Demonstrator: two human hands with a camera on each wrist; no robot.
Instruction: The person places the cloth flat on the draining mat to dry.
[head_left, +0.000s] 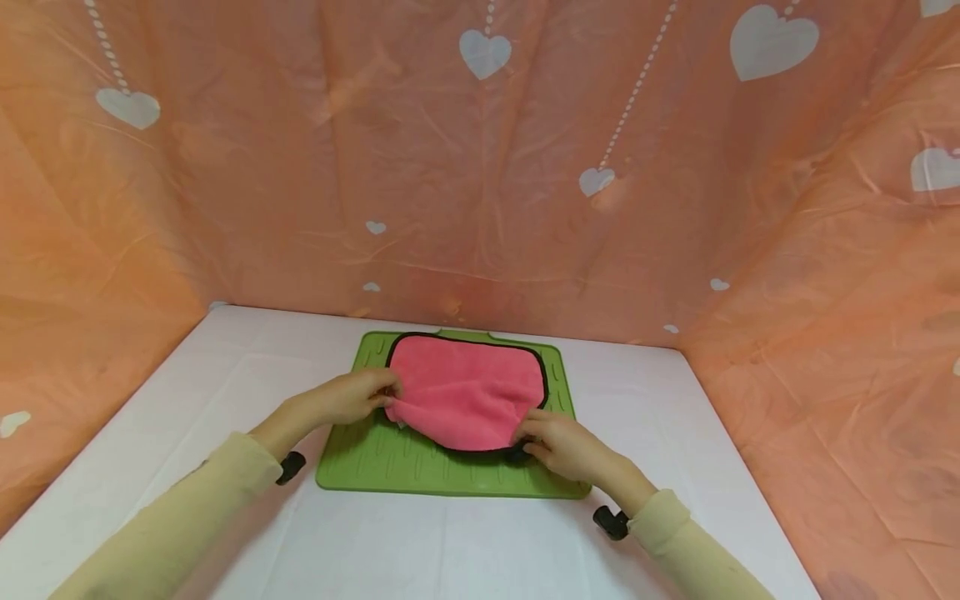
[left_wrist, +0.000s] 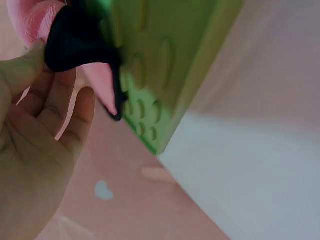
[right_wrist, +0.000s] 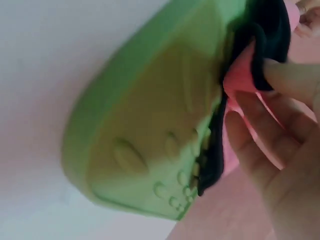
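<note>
Cloth (head_left: 465, 387) at the centre of the action, pink all over with black edging (head_left: 545, 379)! Lay spread across the green mat (head_left: 420, 473), over its far and middle parts, with the near strip of ridges left uncovered. Creased softly through the middle, and curved along the near edge.

Over to the left side! Was pinched close to the near-left corner by the left hand (head_left: 351, 396), thumb and fingers drawn together. Saw from the left wrist a thumb set right at the border of pink and black, with the little finger held apart from the fabric.

And on the right? Was gripped there too, at the near-right corner, by the right hand (head_left: 566, 446). Caught from the right wrist a thumb on the edging, a fold of pink turned up beneath it, and the remaining fingers bent loosely below. Looked raised from the ridges at both held corners.

Rested, all of it, on a white tabletop (head_left: 450, 546), shared with the forearms in pale yellow sleeves (head_left: 180, 508) reaching over from the near side. Showed a small black fitting (head_left: 291, 468) just below each wrist. Finished at the back and sides with an orange sheet (head_left: 450, 183), wrinkled, printed with white hearts (head_left: 485, 55) and strings of dots (head_left: 637, 87).
</note>
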